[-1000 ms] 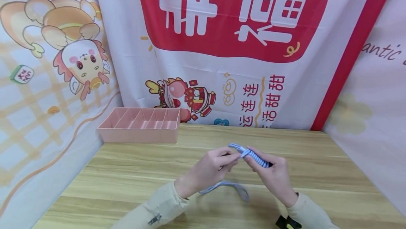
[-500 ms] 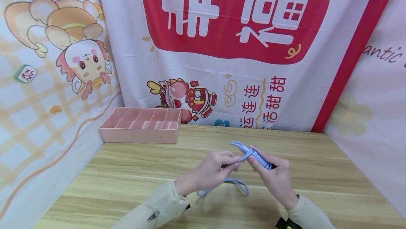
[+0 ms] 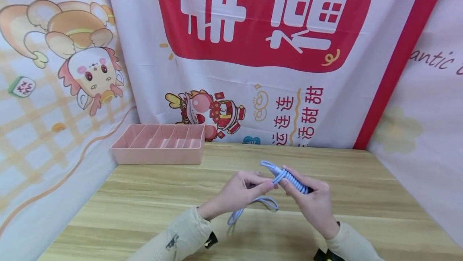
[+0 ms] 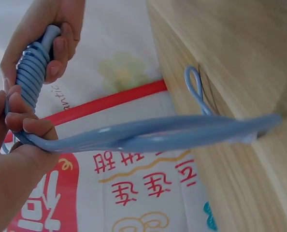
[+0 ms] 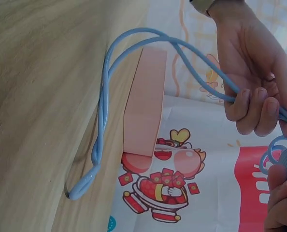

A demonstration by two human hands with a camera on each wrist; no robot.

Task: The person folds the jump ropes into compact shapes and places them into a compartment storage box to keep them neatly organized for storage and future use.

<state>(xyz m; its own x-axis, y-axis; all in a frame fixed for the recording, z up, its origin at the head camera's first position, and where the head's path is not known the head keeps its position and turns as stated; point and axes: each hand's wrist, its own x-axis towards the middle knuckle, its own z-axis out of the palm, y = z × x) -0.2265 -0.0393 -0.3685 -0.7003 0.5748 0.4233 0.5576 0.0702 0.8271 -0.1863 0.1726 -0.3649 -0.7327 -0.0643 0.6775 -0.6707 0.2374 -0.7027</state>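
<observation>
A light blue cord [image 3: 296, 182] is wound into a tight, ridged coil. My right hand [image 3: 314, 201] grips the coil between thumb and fingers. A small loop sticks out past its far left end, and something dark shows at the near end. With thumb and fingers, my left hand [image 3: 243, 192] pinches the doubled cord beside the coil. In the left wrist view, the coil [image 4: 31, 72] surrounds a pale blue core whose end shows near the right hand. The doubled slack [image 5: 105, 92] hangs from the left hand to the wooden table.
At the table's back left stands a pink box [image 3: 155, 156] with several compartments. The wood-grain table [image 3: 347, 176] meets a printed cloth [image 3: 275, 72] behind it. More printed cloth hangs on the left and right sides.
My left hand first drew slightly away from the coil, then came back close to it, its thumb now over the strand. The slack loop below shifted a little. The right hand keeps its grip.
</observation>
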